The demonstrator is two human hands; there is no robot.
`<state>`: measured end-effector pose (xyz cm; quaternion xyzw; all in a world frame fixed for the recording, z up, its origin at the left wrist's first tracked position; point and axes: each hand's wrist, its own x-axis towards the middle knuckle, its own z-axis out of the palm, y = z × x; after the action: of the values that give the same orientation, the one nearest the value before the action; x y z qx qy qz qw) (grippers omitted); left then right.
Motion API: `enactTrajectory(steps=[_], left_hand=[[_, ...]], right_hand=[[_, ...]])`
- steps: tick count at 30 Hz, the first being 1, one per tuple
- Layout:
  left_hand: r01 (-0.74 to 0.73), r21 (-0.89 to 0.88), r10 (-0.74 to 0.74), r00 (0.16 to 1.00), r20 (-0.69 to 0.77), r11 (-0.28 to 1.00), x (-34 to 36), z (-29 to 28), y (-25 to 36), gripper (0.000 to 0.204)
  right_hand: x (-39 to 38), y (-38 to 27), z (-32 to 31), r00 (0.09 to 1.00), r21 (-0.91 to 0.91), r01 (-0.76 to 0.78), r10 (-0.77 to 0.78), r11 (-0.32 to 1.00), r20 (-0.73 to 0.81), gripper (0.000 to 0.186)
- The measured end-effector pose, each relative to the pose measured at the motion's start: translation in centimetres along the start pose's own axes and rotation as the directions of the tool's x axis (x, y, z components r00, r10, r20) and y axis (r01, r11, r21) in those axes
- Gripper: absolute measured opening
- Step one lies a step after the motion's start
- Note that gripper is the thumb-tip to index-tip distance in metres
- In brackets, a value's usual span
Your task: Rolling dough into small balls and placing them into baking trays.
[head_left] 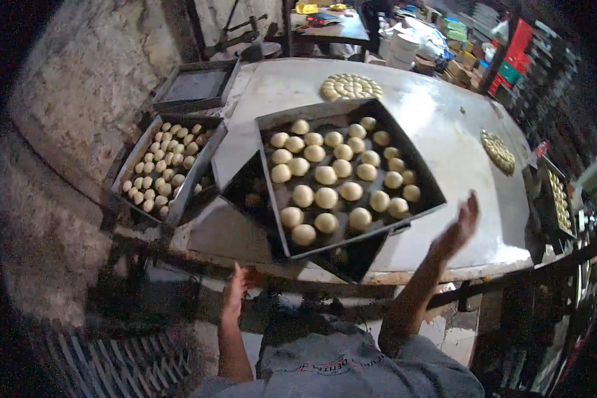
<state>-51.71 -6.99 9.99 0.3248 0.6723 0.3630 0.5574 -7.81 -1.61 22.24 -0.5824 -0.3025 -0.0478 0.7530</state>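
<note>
Beside the dough tray (272, 126), both hands (234, 288) (459, 229) hover empty.

Up beyond your counter's (444, 132) far right corner, cardboard boxes (454, 66) sit piled; green packages (455, 30) stack behind them, and red and green crates (514, 56) stand along the right wall.

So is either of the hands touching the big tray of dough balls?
No, both hands, left and right, are open and clear of the tray.
</note>
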Motion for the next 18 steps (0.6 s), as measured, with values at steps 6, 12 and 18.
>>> enactTrajectory(steps=[6,12,18], left_hand=[[-0.26,-0.293,0.255,0.965,-0.058,0.92,5.5,-5.5,-0.9,0.057],[-0.231,-0.526,0.052,0.941,-0.333,0.819,12.1,-16.7,-0.5,0.038],[-0.416,-0.568,0.189,0.89,-0.415,0.71,15.3,-28.5,0.8,0.033]], right_hand=[[-19.6,-10.7,5.6,0.633,0.524,-0.165,-0.317,0.836,0.706,0.024],[-39.7,-6.6,23.9,0.294,-0.185,-0.51,0.373,0.84,0.88,0.064],[-50.9,-3.1,34.2,0.099,-0.119,-0.629,0.231,0.768,0.968,0.087]])
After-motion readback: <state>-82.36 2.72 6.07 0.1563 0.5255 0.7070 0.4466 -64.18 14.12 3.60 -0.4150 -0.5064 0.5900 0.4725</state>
